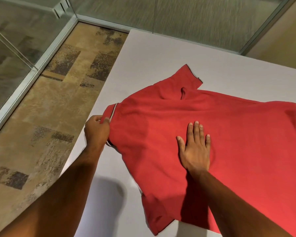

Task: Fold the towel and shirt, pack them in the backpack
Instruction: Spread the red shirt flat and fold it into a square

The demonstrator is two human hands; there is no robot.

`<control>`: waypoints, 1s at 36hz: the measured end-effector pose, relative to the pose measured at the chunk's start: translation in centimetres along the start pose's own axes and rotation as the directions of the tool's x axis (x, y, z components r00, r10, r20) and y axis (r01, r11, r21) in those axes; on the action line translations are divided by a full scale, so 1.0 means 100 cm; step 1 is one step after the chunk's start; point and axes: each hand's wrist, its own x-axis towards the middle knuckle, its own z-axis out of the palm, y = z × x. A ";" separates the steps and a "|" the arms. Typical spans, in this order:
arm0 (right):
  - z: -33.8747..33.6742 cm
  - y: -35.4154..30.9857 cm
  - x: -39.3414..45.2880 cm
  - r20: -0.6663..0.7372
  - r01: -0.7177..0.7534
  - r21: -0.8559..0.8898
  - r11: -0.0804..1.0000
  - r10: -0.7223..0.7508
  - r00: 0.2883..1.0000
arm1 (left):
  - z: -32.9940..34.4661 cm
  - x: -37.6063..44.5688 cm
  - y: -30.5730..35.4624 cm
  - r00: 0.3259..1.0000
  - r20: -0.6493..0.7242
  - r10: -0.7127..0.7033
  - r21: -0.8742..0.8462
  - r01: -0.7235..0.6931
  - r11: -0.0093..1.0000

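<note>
Carpet [46, 106] in patterned tan and brown fills the left side, bordered by glass partitions [15, 40]. Left hand [97, 132] pinches the trimmed collar [112, 113] of the red shirt [229, 134] between thumb and curled fingers, at the white table's [152, 53] left edge. Shirt lies spread across the tabletop, one sleeve [186, 77] pointing away. Right hand [196, 149] rests flat on the fabric, fingers straight and together.

Shirt: red shirt [212, 134] spread back-up on the white table [152, 53], filling the frame's centre and right.
Left hand [97, 131]: pinches the collar (striped edge) at centre left.
Right hand [196, 147]: flat, fingers straight, pressing the shirt's middle.
Floor: patterned carpet [50, 108], left.
</note>
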 end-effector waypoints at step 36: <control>-0.016 -0.009 -0.137 0.070 0.425 0.234 0.875 -0.451 0.890 | -0.020 -0.236 -0.083 0.858 0.514 0.011 0.407 -0.255 0.877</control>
